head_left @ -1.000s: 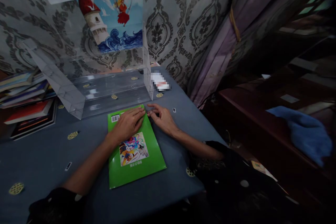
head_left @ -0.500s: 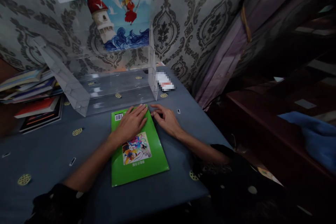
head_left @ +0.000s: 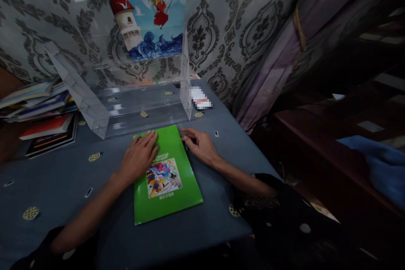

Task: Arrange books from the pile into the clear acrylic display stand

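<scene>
The green book [head_left: 186, 177] lies flat on the counter [head_left: 234, 152], near its front edge, with a bright picture [head_left: 164, 178] on the middle of its cover. The person's left grip [head_left: 139, 158] rests palm down over the book's far left corner, fingers stretched out and close together, pinching nothing. The right grip [head_left: 201, 145] is just beside the book's far right edge, its fingers loosely curled; whether the tips touch or pinch that edge cannot be told. Both sleeves are black with white dots. Just beyond the book stands a clear stand [head_left: 79, 93], and above that, farther from the book, a poster [head_left: 152, 12] shows a tower, white birds and a figure in red. To the book's far left sits a pile of books [head_left: 47, 109]. Beyond the book's far right corner is a blurred white item [head_left: 200, 98]. Well to the book's right hangs a tied purple curtain [head_left: 272, 67].
</scene>
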A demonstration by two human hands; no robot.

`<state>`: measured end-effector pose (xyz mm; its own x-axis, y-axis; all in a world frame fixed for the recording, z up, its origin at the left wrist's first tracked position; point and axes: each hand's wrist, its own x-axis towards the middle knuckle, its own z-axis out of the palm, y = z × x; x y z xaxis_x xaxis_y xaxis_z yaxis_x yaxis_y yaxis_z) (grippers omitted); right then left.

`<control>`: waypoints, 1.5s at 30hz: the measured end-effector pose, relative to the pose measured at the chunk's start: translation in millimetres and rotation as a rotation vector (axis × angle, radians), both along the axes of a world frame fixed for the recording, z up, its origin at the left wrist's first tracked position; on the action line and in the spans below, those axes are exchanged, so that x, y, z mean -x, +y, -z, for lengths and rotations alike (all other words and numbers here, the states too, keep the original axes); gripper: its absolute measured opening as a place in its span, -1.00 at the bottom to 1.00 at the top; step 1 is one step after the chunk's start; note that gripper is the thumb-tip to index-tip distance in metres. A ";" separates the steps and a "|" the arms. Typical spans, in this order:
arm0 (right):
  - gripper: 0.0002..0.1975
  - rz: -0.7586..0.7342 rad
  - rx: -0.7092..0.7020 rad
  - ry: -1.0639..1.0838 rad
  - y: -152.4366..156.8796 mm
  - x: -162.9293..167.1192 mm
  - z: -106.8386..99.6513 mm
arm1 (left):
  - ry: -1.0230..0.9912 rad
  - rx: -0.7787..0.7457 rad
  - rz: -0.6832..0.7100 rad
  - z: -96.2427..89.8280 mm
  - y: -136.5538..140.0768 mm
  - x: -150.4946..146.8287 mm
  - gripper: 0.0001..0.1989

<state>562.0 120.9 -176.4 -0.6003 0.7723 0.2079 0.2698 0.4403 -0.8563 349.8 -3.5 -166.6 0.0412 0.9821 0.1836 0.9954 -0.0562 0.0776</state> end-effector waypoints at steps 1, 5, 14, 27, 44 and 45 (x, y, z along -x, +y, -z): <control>-0.68 -0.010 0.007 0.012 -0.6 0.1 -0.3 | 0.009 0.005 -0.002 -1.7 -0.7 0.5 -0.51; -0.70 -0.027 0.031 0.039 -0.8 -0.2 0.1 | 0.032 0.025 -0.003 -8.1 2.6 0.6 -0.51; -0.68 -0.071 0.050 0.084 2.7 -0.7 1.9 | -0.054 0.009 0.181 2.7 44.6 -10.9 -0.51; -0.67 -0.082 0.030 0.093 8.8 0.7 7.1 | -0.091 0.038 0.277 -1.2 42.8 -22.1 -0.51; -0.69 -0.084 -0.007 0.062 11.6 -0.2 13.9 | -0.058 0.069 0.350 -4.5 13.5 -42.1 -0.51; -0.69 -0.077 -0.011 0.055 11.8 0.0 14.0 | -0.059 0.067 0.359 -4.0 11.2 -43.3 -0.51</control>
